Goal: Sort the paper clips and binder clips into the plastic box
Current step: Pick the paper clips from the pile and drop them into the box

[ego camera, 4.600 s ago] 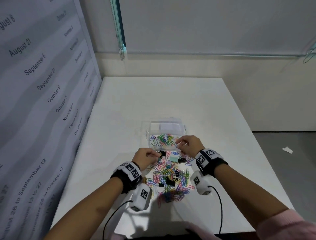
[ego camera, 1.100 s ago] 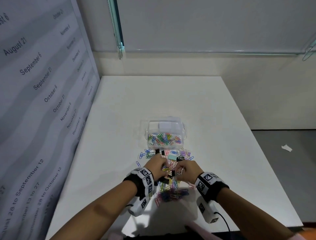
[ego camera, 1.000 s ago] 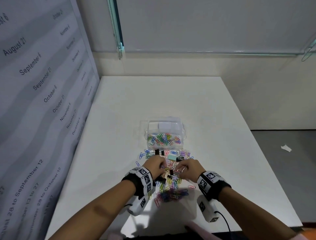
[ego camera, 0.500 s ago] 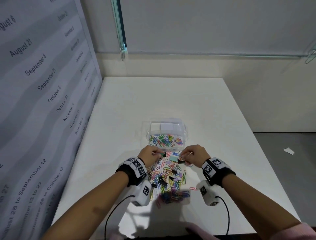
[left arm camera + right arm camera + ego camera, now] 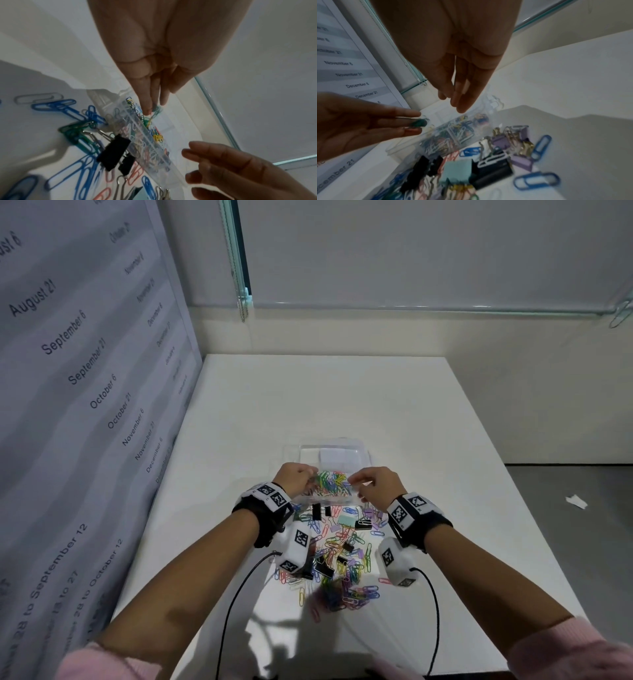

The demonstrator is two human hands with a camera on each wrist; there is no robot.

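Note:
A clear plastic box (image 5: 363, 447) stands mid-table, its near compartment full of coloured paper clips (image 5: 331, 483). My left hand (image 5: 310, 479) hovers over that compartment and pinches a green paper clip (image 5: 157, 109) between thumb and fingertips, also seen in the right wrist view (image 5: 419, 122). My right hand (image 5: 356, 484) hangs over the box's near right side with fingers loosely straight (image 5: 460, 106) and nothing in them. A pile of loose clips (image 5: 339, 556) lies just in front of the box, with black binder clips (image 5: 114, 151) and a mint one (image 5: 456, 171) among them.
A printed panel with dates (image 5: 85, 392) stands along the table's left side. The white table (image 5: 325, 398) stretches back to the wall. Its right edge (image 5: 507, 474) drops to a grey floor with a paper scrap (image 5: 577, 501). Camera cables (image 5: 233, 604) trail near the front edge.
Both hands have moved from the loose pile forward to above the box's near compartment. The left hand now carries a green paper clip.

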